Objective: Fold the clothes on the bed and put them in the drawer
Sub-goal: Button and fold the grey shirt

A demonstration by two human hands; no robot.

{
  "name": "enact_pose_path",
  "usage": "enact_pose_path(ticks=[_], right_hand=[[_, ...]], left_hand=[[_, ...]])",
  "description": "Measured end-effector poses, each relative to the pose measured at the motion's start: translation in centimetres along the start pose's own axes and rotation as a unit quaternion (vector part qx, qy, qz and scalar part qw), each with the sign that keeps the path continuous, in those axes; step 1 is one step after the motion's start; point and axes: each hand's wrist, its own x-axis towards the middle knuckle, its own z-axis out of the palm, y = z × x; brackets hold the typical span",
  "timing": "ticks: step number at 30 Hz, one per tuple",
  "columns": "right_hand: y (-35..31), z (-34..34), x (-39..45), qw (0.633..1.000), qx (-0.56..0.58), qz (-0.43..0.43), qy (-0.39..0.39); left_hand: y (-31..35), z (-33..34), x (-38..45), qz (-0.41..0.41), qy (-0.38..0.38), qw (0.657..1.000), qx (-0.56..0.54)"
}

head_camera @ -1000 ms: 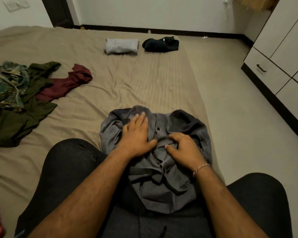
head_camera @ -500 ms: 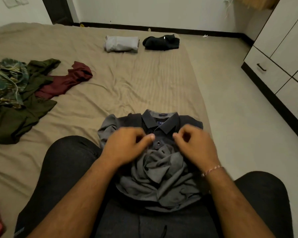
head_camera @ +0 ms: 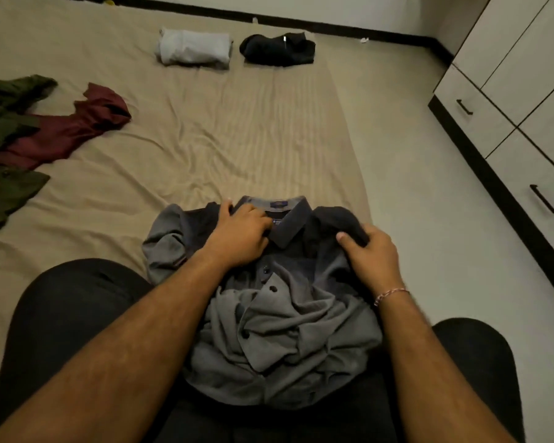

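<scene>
A grey collared shirt [head_camera: 285, 327] lies crumpled between my knees on the tan bed [head_camera: 224, 139], collar away from me. My left hand [head_camera: 240, 238] grips the left side of the collar, fingers curled into the fabric. My right hand [head_camera: 370, 254] grips the shirt's right shoulder, thumb on top. A folded light grey garment [head_camera: 194, 49] and a folded black garment [head_camera: 277, 49] sit side by side at the bed's far end. An unfolded maroon garment [head_camera: 68, 129] and a dark green one [head_camera: 4, 155] lie at the left.
White drawers with black handles [head_camera: 506, 148] line the right wall, all closed. A strip of pale floor [head_camera: 429, 187] runs between the bed's right edge and the drawers. My knees in dark trousers [head_camera: 64, 321] flank the shirt.
Both hands have moved apart and further up the shirt: the left from the placket to the collar, the right out to the shoulder. The view has tilted down.
</scene>
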Motion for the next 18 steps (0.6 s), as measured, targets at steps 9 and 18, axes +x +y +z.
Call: enact_pose_path(ticks=[9,18], right_hand=[[-2.7,-0.7,1.0,0.960,0.027,-0.130,-0.245],[-3.2,-1.4,2.4,0.951,-0.298,-0.079,-0.009]], left_hand=[[-9.4,-8.0,-4.7,-0.301,0.351,0.865,-0.194],[-12.0,-8.3,-6.9,-0.370,0.254,0.875,-0.184]])
